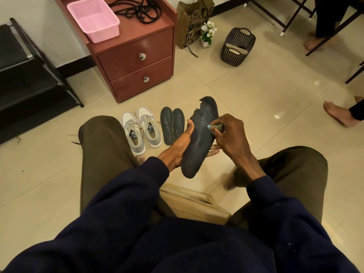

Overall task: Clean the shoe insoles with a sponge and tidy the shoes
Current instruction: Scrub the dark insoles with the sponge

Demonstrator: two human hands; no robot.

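dark perforated plastic basket (230, 56) on floor holds pale flat strips (235, 49); left hand (180, 146) grips worn dark foam insole (199, 142) between knees, heel near, torn toe away, right hand (230, 134) pinching small green sponge (214, 127) against it.

worn insole (199, 138): dark grey, toe end torn and ragged. Toe points far, heel near. Held tilted above the floor in the left hand (178, 146), to the right of the other items.
sponge (213, 127): small, pale green. Pinched in the right hand (230, 133) against the worn insole's right edge, about mid-length.
spare insoles (167, 125): two, dark, with pale scribbled marks. Flat on the floor, side by side, toes far.
sneakers (132, 133): grey-and-white laced pair, upright, side by side, just left of the spare insoles.
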